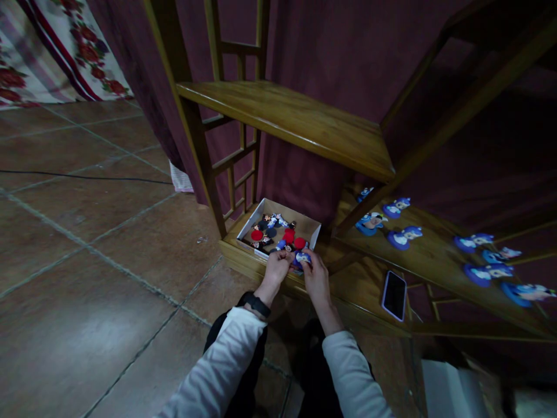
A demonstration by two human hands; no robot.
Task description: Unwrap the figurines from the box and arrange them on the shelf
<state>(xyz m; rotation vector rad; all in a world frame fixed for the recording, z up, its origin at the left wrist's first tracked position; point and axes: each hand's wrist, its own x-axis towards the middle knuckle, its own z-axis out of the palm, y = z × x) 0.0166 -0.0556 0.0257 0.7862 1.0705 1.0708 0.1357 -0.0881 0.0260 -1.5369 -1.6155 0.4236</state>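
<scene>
A shallow cardboard box (310,224) sits on the bottom board of a wooden shelf unit and holds several small red, black and blue figures. Both my hands reach to its near edge. My left hand (277,265) is curled at the box's front rim, fingers closed on a small piece I cannot make out. My right hand (315,275) pinches a blue and white figure (302,257) just in front of the box. A black watch (256,303) is on my left wrist.
Several blue and white figures (404,237) lie in rows on the lower shelf board (439,261) to the right. A phone (394,294) rests face up on the bottom board. An upper shelf (300,122) overhangs the box. Tiled floor (96,244) spreads left, with a cable across it.
</scene>
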